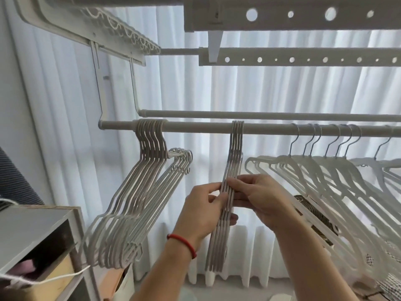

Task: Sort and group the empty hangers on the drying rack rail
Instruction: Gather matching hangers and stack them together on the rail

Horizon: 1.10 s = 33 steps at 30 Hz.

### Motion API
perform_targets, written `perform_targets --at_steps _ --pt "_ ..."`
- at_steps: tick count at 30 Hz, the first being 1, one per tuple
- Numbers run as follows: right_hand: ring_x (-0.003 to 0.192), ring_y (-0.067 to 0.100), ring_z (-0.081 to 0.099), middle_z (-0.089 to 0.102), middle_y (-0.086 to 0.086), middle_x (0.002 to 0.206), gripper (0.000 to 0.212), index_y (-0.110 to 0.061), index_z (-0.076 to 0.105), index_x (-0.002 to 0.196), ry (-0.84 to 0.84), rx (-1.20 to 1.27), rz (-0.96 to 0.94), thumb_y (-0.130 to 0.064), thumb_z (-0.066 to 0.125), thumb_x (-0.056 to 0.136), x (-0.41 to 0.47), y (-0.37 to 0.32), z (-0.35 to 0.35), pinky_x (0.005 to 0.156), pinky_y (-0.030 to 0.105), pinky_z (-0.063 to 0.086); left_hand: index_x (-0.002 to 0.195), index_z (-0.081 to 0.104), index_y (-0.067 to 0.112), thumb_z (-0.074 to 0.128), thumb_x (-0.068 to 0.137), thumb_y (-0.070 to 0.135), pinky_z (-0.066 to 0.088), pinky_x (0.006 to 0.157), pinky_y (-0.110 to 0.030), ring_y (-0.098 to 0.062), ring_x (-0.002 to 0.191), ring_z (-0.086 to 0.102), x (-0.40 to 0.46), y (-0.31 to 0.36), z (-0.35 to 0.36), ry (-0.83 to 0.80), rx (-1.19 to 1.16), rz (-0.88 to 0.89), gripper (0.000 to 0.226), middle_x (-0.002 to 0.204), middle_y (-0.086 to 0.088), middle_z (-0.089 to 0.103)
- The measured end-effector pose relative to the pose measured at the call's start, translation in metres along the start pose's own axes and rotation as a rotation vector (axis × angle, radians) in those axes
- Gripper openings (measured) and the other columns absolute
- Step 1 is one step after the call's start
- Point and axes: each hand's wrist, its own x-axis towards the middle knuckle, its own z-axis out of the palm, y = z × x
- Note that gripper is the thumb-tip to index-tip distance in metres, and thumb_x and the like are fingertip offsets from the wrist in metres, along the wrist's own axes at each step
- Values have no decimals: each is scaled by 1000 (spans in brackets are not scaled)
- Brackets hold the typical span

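Note:
A white rail [195, 127] runs across the view. On its left end hangs a tight bundle of several grey hangers [134, 192]. In the middle hangs a second small stack of grey hangers [235, 153], seen edge-on. My left hand [201, 209] grips this stack from the left, thumb across its front, a red band on the wrist. My right hand [258, 196] pinches the same stack from the right. To the right, several white hangers with metal hooks [325, 170] hang spread out along the rail.
A second rail [260, 115] runs just behind the first. Perforated rack bars [303, 59] sit overhead. White curtains [184, 88] fill the background. A wooden shelf unit [32, 235] stands at the lower left, with a white cord [54, 279] across it.

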Motion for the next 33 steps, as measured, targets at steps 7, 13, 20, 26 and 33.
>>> perform_targets --at_steps 7,13,20,26,33 --pt "85 40 77 76 27 92 22 9 75 96 -125 34 -13 -12 68 96 9 2 24 71 34 62 119 57 21 57 102 12 63 75 -51 -36 71 77 -9 -3 -20 67 -56 -15 19 92 -13 77" --pt "80 36 78 76 27 89 22 12 74 93 -184 59 -33 -10 72 92 17 6 62 66 31 61 126 51 17 54 104 15 62 60 -29 -24 65 77 -25 15 -38 183 67 -26 23 104 0 69" --pt "57 23 71 71 15 66 24 16 69 83 -146 94 -41 -6 75 90 23 8 93 57 26 57 132 61 26 61 98 27 49 96 -27 -13 108 63 -66 59 -64 412 937 348 35 128 9 58" --pt "73 35 78 76 25 82 23 17 69 90 -106 -7 -61 -6 74 91 26 5 105 61 32 61 134 62 17 61 97 33 48 104 -39 -23 116 62 -40 62 -130 565 796 175 40 128 -7 65" --pt "74 31 78 78 17 77 23 11 71 85 -92 -236 -110 -11 77 89 35 5 107 71 41 65 142 51 22 67 91 50 54 90 -36 -12 98 69 -8 19 -146 319 332 -85 61 113 1 70"
